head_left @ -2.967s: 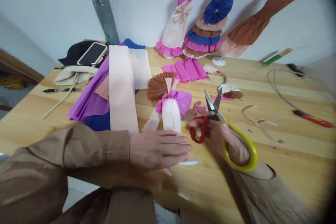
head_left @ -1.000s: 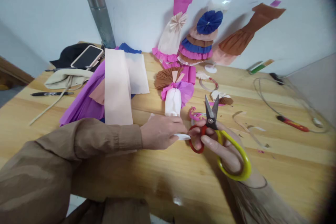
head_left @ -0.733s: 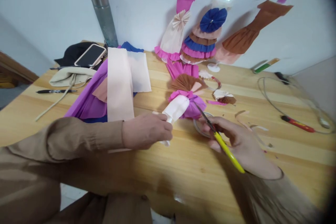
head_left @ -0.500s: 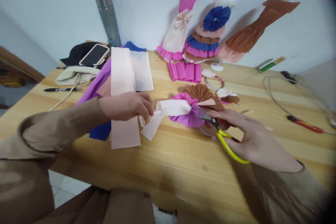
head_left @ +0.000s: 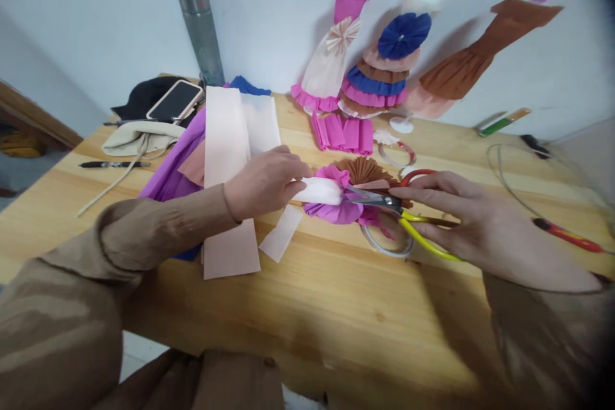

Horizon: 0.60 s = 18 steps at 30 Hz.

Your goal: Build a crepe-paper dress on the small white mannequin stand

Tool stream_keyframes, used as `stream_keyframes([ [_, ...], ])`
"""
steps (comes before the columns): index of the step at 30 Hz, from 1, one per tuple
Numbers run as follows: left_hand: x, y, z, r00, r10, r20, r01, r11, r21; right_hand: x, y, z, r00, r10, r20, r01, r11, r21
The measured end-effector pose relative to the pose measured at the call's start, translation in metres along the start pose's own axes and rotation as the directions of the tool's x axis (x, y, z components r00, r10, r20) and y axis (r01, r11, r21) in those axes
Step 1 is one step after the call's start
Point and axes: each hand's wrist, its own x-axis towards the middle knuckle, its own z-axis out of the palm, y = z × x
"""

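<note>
My left hand pinches one end of a folded white paper strip over the table. My right hand has its fingers in the handles of a pair of scissors, one handle red, one yellow-green. The blades reach left to the strip's right end; whether they are cutting I cannot tell. Beneath lies a ruffled pink-purple crepe paper piece, with a brown pleated paper fan behind it. A small pale paper piece lies below my left hand. Long pale paper sheets lie partly under my left wrist.
Paper dresses on stands, one tiered and one brown, stand by the wall. A folded pink paper strip and a tape roll lie nearby. A bottle, phone and pen are left; a red-black tool is right.
My left hand has moved right and slightly up, nearer the scissors. The scissors have opened wider at the handles, and my right hand has shifted right and up.
</note>
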Motion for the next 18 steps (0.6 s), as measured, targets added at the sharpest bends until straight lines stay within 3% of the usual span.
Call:
stream_keyframes([
  [3,0.019,0.005,0.018,0.996,-0.016,0.089,0.007,0.995,0.099,0.007,0.008,-0.003,1.0,-0.01,0.03,0.01,1.0,-0.002],
  [6,0.031,0.005,0.035,0.993,-0.033,0.109,0.011,0.981,0.193,0.013,0.01,0.001,0.999,-0.041,0.022,0.042,0.998,-0.044],
  [9,0.033,0.006,0.04,0.99,-0.036,0.134,0.006,0.977,0.213,0.012,0.007,0.005,1.0,-0.023,0.019,0.024,0.996,-0.085],
  [12,0.026,0.008,0.027,0.99,-0.044,0.135,0.017,0.982,0.191,0.002,0.001,0.005,0.994,0.103,-0.04,-0.103,0.995,0.001],
  [14,0.018,0.008,0.013,0.983,-0.119,0.143,0.09,0.976,0.201,-0.008,-0.004,0.003,0.968,0.239,-0.075,-0.231,0.967,0.104],
  [18,0.002,0.004,-0.01,0.946,-0.228,0.232,0.171,0.955,0.241,-0.022,-0.019,0.007,0.845,0.53,-0.068,-0.47,0.798,0.377],
])
